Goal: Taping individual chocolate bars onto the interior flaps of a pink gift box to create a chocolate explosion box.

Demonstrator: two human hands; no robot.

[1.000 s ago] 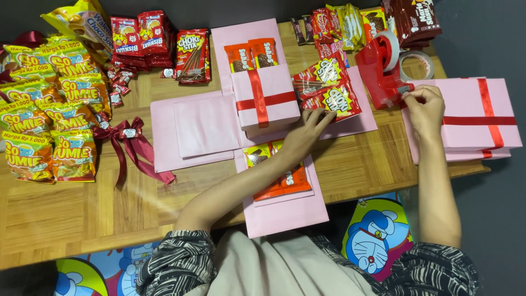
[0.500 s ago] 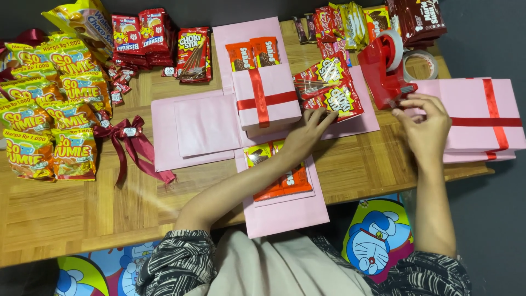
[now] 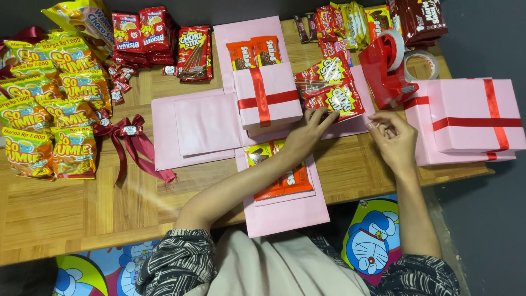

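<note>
An unfolded pink box lies flat on the wooden table, with a small pink box tied by red ribbon at its centre. Snack packets rest on its flaps. My left hand lies on the right flap, fingertips touching the red snack packets there. My right hand hovers just right of that flap, below the red tape dispenser, fingers pinched together; whether a bit of tape sits between them I cannot tell. Orange packets lie on the near flap.
Yellow snack bags crowd the table's left side, beside a dark red ribbon bow. Red packets line the far edge. Two stacked pink ribbon boxes sit at right, with a clear tape roll behind them.
My right hand has drawn back from the tape dispenser, leftward and nearer to me. My left hand has stayed on the red packets.
</note>
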